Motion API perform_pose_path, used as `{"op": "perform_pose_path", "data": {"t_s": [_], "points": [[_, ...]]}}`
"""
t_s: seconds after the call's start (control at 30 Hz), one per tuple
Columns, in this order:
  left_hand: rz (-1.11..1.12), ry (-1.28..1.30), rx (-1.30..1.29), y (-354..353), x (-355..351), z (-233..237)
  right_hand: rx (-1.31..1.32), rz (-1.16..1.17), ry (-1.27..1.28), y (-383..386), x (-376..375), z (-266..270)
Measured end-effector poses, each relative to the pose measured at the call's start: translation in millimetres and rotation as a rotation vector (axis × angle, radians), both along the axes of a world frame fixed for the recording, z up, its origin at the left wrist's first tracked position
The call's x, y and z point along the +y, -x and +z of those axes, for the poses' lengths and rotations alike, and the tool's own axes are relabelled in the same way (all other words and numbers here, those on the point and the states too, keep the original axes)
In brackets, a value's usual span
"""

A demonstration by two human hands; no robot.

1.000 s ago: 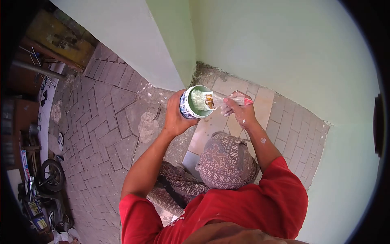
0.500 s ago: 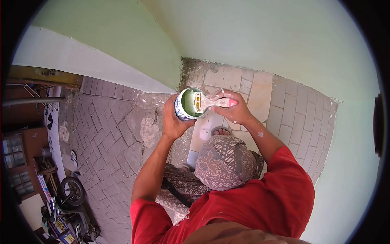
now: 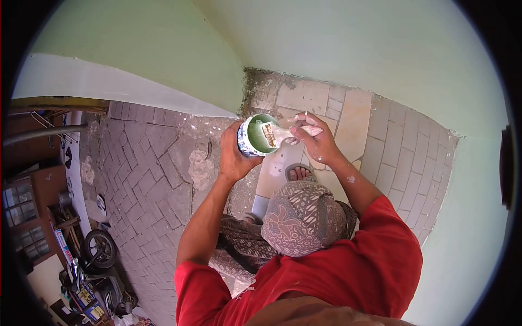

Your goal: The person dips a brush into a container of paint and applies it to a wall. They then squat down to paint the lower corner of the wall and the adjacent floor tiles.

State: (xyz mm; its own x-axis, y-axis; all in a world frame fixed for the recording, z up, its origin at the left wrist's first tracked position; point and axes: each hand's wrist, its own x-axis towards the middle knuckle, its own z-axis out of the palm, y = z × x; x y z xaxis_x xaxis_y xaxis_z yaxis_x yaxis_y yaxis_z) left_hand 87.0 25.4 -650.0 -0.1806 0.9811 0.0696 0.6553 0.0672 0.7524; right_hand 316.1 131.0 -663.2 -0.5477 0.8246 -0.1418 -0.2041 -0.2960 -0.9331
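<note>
Wrapped round the left side of a small paint pot (image 3: 247, 142) is my left hand (image 3: 234, 155). The pot is tipped a little and shows light green paint (image 3: 255, 133) inside. My right hand (image 3: 315, 138), spotted with paint, is closed on the handle of a paintbrush (image 3: 285, 133). The brush's metal band lies at the pot's right rim, with its bristles over or inside the opening; their tips are hard to make out.
Light green walls (image 3: 348, 43) meet in a corner ahead, with a white band (image 3: 119, 84) low on the left one. Below are stone tiles (image 3: 302, 96) and grey paving (image 3: 147, 174). A motorcycle (image 3: 100, 271) stands at the lower left. My sandalled foot (image 3: 299, 173) is below the hands.
The brush has turned and its handle end now points slightly upward. My right hand's fingers have shifted on the handle. The pot has moved slightly up and right in view.
</note>
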Motion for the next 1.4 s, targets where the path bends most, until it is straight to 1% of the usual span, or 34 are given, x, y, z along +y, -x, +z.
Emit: {"op": "perform_pose_path", "data": {"t_s": [0.07, 0.17, 0.2, 0.27, 0.3, 0.37, 0.4, 0.47, 0.5, 0.53, 0.6, 0.73, 0.8, 0.83, 0.87, 0.93, 0.97, 1.0, 1.03, 1.07, 1.13, 1.17, 1.2, 1.23, 1.27, 1.3, 1.33, 1.37, 1.4], "points": [[0.016, 0.012, 0.042, 1, -1, -2, -0.048, 0.101, 0.100, -5, 6, -17], [0.008, 0.019, 0.042, 4, -1, -6, -0.087, 0.159, 0.071, -11, 12, -37], [0.003, 0.027, 0.031, 7, 2, -4, -0.098, 0.153, 0.079, -10, 17, -31], [-0.001, 0.044, 0.078, 6, 4, -3, -0.280, 0.278, -0.076, -19, 21, -12], [-0.004, 0.070, 0.116, 5, 4, -3, -0.299, 0.249, -0.070, -25, 26, 0], [-0.036, 0.085, 0.197, 3, 3, -5, -0.568, 0.439, -0.185, -31, 36, 21], [-0.052, 0.097, 0.234, 1, 5, -5, -0.580, 0.419, -0.179, -34, 36, 20], [-0.078, 0.085, 0.222, -3, 8, -7, -0.565, 0.362, -0.444, -37, 36, 11], [-0.083, 0.075, 0.220, -6, 10, -7, -0.590, 0.376, -0.553, -38, 37, 9], [-0.092, 0.075, 0.222, -9, 13, -7, -0.591, 0.367, -0.549, -39, 35, 8], [-0.074, -0.028, 0.232, -13, 19, -6, -0.619, 0.287, -0.659, -41, 29, 9], [-0.094, 0.023, 0.173, -15, 36, 4, -0.583, 0.222, -0.668, -50, 30, 13], [-0.120, 0.079, 0.172, -16, 45, 23, -0.547, 0.146, -0.551, -55, 34, 26], [-0.140, 0.077, 0.187, -11, 48, 28, -0.558, 0.145, -0.554, -56, 38, 30], [-0.136, 0.050, 0.142, -4, 48, 26, -0.563, 0.148, -0.566, -58, 40, 30], [-0.181, 0.049, 0.177, -2, 51, 50, -0.452, 0.125, -0.453, -61, 42, 34], [-0.173, 0.043, 0.158, 1, 54, 52, -0.427, 0.145, -0.497, -61, 49, 42], [-0.174, 0.044, 0.131, 1, 58, 58, -0.504, 0.190, -0.443, -65, 53, 53], [-0.161, 0.071, 0.162, 2, 61, 63, -0.593, 0.226, -0.377, -66, 58, 61], [-0.160, 0.062, 0.162, 3, 63, 67, -0.595, 0.224, -0.386, -64, 63, 63], [-0.178, 0.026, 0.159, 0, 68, 77, -0.498, 0.196, -0.348, -69, 63, 70], [-0.180, 0.026, 0.070, 5, 70, 70, -0.452, 0.218, -0.337, -73, 62, 75], [-0.170, 0.032, 0.059, -7, 73, 88, -0.415, 0.218, -0.316, -74, 63, 84], [-0.204, 0.044, 0.147, -9, 76, 95, -0.337, 0.146, -0.365, -75, 61, 71], [-0.200, -0.045, 0.080, -18, 75, 100, -0.334, 0.146, -0.351, -77, 59, 73], [-0.207, -0.024, 0.007, -23, 76, 103, -0.445, 0.131, -0.466, -80, 57, 88], [-0.203, 0.046, -0.179, -20, 77, 98, -0.441, 0.076, -0.510, -81, 54, 81], [-0.233, 0.029, -0.114, -19, 71, 96, -0.422, 0.033, -0.580, -83, 45, 76], [-0.244, 0.006, -0.044, -18, 72, 93, -0.433, -0.001, -0.570, -87, 41, 75]]}}
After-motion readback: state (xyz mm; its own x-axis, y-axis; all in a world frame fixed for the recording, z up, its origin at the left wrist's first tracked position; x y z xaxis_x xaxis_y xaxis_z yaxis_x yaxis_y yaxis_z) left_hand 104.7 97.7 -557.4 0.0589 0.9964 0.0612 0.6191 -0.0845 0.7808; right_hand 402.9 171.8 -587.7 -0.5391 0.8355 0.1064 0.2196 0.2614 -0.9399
